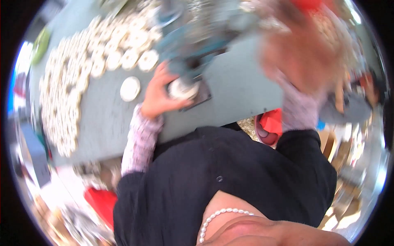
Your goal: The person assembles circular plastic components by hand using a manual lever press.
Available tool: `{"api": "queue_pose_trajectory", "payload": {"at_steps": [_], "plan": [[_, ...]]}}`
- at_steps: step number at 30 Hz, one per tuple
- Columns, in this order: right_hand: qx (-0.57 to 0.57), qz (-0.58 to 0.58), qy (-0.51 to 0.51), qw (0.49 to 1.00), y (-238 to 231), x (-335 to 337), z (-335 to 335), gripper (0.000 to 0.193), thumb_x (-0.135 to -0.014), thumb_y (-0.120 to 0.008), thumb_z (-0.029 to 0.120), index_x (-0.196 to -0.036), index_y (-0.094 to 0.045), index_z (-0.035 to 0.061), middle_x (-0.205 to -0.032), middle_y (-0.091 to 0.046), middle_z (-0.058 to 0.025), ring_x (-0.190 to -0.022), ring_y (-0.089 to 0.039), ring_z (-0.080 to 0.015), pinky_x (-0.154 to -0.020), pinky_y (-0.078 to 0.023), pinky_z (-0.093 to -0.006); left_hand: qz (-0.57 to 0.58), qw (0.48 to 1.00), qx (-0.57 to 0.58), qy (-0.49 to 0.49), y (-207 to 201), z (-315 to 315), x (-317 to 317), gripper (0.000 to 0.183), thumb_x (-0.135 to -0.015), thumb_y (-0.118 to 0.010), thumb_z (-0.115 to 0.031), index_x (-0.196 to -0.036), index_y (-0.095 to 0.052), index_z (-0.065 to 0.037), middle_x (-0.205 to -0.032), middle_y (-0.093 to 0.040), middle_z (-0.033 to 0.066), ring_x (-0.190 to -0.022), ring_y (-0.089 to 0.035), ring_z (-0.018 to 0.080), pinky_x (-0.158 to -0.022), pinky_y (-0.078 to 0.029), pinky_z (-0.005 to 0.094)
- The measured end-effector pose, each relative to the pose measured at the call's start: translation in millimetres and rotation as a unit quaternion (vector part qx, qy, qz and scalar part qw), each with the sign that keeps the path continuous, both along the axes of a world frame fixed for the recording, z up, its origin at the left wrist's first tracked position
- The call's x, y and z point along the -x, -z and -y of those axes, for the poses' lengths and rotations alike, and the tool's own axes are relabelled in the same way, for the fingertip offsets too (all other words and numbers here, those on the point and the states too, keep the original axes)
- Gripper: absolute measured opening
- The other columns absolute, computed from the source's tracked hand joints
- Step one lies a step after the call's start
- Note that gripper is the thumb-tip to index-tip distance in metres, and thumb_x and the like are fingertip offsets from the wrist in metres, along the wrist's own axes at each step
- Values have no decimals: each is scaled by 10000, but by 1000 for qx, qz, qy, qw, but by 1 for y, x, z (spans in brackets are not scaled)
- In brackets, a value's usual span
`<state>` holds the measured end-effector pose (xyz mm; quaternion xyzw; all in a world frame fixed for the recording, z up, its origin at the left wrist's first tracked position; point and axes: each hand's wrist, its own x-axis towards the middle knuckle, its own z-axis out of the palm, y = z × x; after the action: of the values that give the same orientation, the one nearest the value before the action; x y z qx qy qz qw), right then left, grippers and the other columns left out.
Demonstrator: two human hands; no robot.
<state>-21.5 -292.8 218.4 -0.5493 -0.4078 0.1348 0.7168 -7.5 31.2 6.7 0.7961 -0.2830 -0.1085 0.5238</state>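
Note:
A blue-green bench press (186,61) stands on the grey table, its upper part smeared by motion. Under its ram, on a small dark base plate (201,96), sits a white round part (180,90). My left hand (158,92) curls round that part from the left, thumb along the near side and fingers by the press. To the left of this hand lies a single white disc (130,89). My right hand (301,57) is raised at the upper right, to the right of the press; blur hides its fingers and anything in them.
Many white ring-shaped parts (98,61) spread over the left and far side of the grey table (102,123). A green object (40,46) lies at the far left edge. Below the table's front edge is a round container with red material (269,127). Another person's hand (340,94) shows at right.

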Motion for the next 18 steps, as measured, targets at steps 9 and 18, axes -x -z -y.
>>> {"api": "queue_pose_trajectory", "payload": {"at_steps": [9, 18], "plan": [[158, 90, 749, 638, 184, -16, 127, 270, -1015, -693, 208, -1219, -707, 31, -1107, -739, -85, -993, -716, -186, -895, -570, -348, 357, 827, -318, -294, 29, -54, -39, 439, -786, -848, -219, -992, -684, 132, -1489, -555, 262, -1443, -423, 479, -1199, -350, 585], [259, -74, 848, 457, 265, 39, 506, 819, -1017, -522, 679, -1537, -519, 46, -1538, -557, -202, -1449, -507, -346, -1211, -353, -403, 45, 963, 72, -255, 56, 7, 20, 541, -1155, -447, -368, -1383, -608, 96, -1408, -633, 205, -1313, -584, 300, -1158, -403, 431]]}}
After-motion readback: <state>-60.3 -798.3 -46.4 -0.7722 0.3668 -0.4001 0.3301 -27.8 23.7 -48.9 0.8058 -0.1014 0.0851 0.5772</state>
